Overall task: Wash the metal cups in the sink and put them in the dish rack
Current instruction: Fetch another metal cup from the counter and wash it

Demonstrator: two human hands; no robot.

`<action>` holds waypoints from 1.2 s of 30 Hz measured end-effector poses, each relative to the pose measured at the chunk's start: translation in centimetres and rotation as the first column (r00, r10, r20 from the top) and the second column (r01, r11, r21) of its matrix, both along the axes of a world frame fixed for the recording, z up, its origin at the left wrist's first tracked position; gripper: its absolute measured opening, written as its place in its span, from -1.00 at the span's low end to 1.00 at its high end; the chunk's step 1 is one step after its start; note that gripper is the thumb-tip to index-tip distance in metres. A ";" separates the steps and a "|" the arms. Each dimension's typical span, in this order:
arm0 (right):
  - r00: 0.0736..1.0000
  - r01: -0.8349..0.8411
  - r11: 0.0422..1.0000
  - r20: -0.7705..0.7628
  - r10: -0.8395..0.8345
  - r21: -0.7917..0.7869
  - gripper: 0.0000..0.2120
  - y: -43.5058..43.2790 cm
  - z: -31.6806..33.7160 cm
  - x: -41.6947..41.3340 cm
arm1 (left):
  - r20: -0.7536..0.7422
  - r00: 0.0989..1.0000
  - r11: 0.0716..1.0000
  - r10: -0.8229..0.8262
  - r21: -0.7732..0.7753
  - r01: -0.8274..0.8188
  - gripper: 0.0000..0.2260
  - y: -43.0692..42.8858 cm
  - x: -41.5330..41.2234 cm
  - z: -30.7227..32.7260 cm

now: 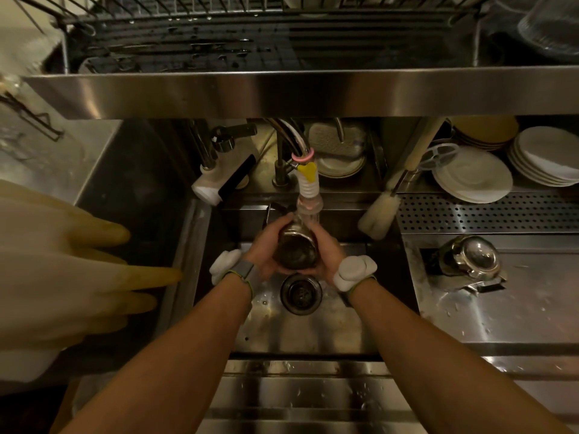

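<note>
Two hands, left hand [266, 252], right hand [327, 255], shiny metal cup [296, 249]

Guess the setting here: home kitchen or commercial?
Probably a commercial kitchen or café wash station: all-stainless sink and perforated drainboard, an overhead steel dish rack, and stacked white plates. Both hands hold a metal cup.

The steel sink basin [329, 333] is lying open at six o'clock around the round drain [300, 294]. At twelve o'clock the white ribbed faucet nozzle [308, 189] is hanging low, and the broad steel shelf edge [282, 92] is blocking overhead.
</note>
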State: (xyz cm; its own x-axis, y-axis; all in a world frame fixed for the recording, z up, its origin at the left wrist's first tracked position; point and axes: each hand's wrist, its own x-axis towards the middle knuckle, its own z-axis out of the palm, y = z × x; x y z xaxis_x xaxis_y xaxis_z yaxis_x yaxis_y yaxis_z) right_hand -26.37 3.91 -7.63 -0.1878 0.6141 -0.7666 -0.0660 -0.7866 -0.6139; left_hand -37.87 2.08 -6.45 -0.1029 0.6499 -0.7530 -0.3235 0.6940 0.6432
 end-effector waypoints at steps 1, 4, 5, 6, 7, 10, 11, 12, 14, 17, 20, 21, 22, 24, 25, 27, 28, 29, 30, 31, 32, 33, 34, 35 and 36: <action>1.000 -0.001 1.000 0.026 0.000 0.012 -0.39 0.2 0.0 -0.1 | 0.005 1.000 1.000 0.007 0.004 -0.007 -0.57 0.0 0.0 0.0; 0.983 -0.061 0.993 0.180 0.043 0.096 -0.55 0.9 0.1 0.5 | -0.088 0.992 0.991 0.088 0.105 -0.079 -0.61 0.0 0.6 -0.4; 0.980 -0.065 0.991 0.194 0.041 0.119 -0.56 1.1 0.2 0.8 | -0.144 0.985 0.984 0.097 0.159 -0.074 -0.65 0.0 1.1 -0.2; 0.980 -0.065 0.989 0.193 0.039 0.131 -0.53 1.3 0.1 0.9 | -0.166 0.982 0.976 0.088 0.211 -0.051 -0.67 0.0 1.4 -0.2; 0.984 -0.059 0.989 0.177 0.034 0.139 -0.50 1.3 0.0 1.0 | -0.161 0.985 0.965 0.053 0.260 -0.009 -0.65 -0.1 1.5 -0.1; 0.990 -0.007 0.994 0.142 -0.009 0.112 -0.52 1.0 -0.2 1.3 | -0.150 0.986 0.949 -0.071 0.293 0.113 -0.49 -0.3 1.1 0.7; 0.994 0.023 0.997 0.109 -0.031 0.078 -0.49 0.9 -0.4 1.4 | -0.148 0.986 0.955 -0.071 0.277 0.111 -0.50 -0.4 0.7 0.8; 0.997 0.046 0.998 0.062 -0.049 0.045 -0.48 1.0 -0.7 1.4 | -0.145 0.988 0.964 -0.051 0.252 0.086 -0.55 -0.5 0.4 0.7; 0.996 0.078 0.997 -0.031 -0.078 0.000 -0.47 0.6 -1.0 0.9 | -0.160 0.987 0.988 -0.028 0.145 0.051 -0.75 -0.5 0.1 0.9; 0.978 0.167 0.985 -0.123 -0.171 -0.042 -0.41 0.5 -1.5 0.2 | -0.045 0.992 0.992 -0.119 0.024 0.120 -0.71 -0.6 0.7 1.1; 0.987 0.158 0.987 0.004 -0.158 0.036 -0.57 1.0 -1.3 0.7 | -0.040 0.996 0.990 -0.080 0.112 0.084 -0.77 -0.4 1.4 0.9; 0.988 0.138 0.989 0.060 -0.141 0.050 -0.61 1.2 -1.0 1.1 | -0.068 0.996 0.985 -0.059 0.160 0.070 -0.85 -0.3 1.6 0.8; 0.985 0.137 0.990 0.095 -0.140 0.046 -0.62 1.4 -1.1 1.6 | -0.110 0.993 0.975 -0.047 0.209 0.069 -0.87 -0.2 1.6 0.7; 0.984 0.138 0.989 0.109 -0.143 0.049 -0.54 1.3 -0.8 2.4 | -0.199 0.977 0.952 -0.071 0.281 0.126 -0.75 0.2 1.7 0.3; 0.986 0.134 0.989 0.093 -0.139 0.057 -0.50 1.1 -0.6 2.6 | -0.233 0.969 0.942 -0.083 0.300 0.153 -0.71 0.2 1.6 0.2; 0.989 0.137 0.989 0.044 -0.139 0.059 -0.47 0.9 -0.3 3.0 | -0.223 0.970 0.933 -0.095 0.321 0.165 -0.74 -0.1 1.3 0.2; 0.991 0.130 0.990 0.027 -0.132 0.054 -0.48 0.9 -0.2 3.0 | -0.200 0.976 0.938 -0.089 0.313 0.149 -0.74 -0.4 1.0 0.1; 0.994 0.104 0.993 0.029 -0.106 0.051 -0.49 0.8 -0.1 2.8 | -0.172 0.981 0.949 -0.087 0.285 0.134 -0.75 -0.7 0.6 -0.1; 0.997 0.058 0.997 0.054 -0.061 0.059 -0.51 0.6 0.0 2.7 | -0.139 0.986 0.961 -0.097 0.245 0.129 -0.76 -1.0 0.3 -0.3; 0.997 0.011 0.998 0.082 -0.016 0.065 -0.51 0.5 0.0 2.5 | -0.103 0.988 0.968 -0.114 0.211 0.134 -0.78 -1.2 0.1 -0.4; 0.995 -0.024 0.997 0.101 0.016 0.070 -0.50 0.4 0.1 2.2 | -0.067 0.991 0.976 -0.119 0.175 0.129 -0.83 -1.2 -0.1 -0.5; 0.992 -0.048 0.996 0.116 0.039 0.076 -0.49 0.4 0.3 1.9 | -0.036 0.993 0.983 -0.110 0.141 0.114 -0.87 -1.0 -0.3 -0.5; 0.990 -0.065 0.994 0.132 0.054 0.083 -0.50 0.5 0.5 1.7 | -0.012 0.995 0.989 -0.097 0.111 0.097 -0.88 -0.7 -0.3 -0.3; 0.989 -0.065 0.993 0.140 0.051 0.097 -0.53 0.6 0.7 1.5 | -0.001 0.995 0.991 -0.095 0.090 0.095 -0.84 -0.4 -0.3 0.1; 0.990 -0.050 0.992 0.136 0.034 0.115 -0.60 0.7 1.0 1.2 | 0.011 0.996 0.993 -0.093 0.076 0.092 -0.81 -0.1 -0.3 0.5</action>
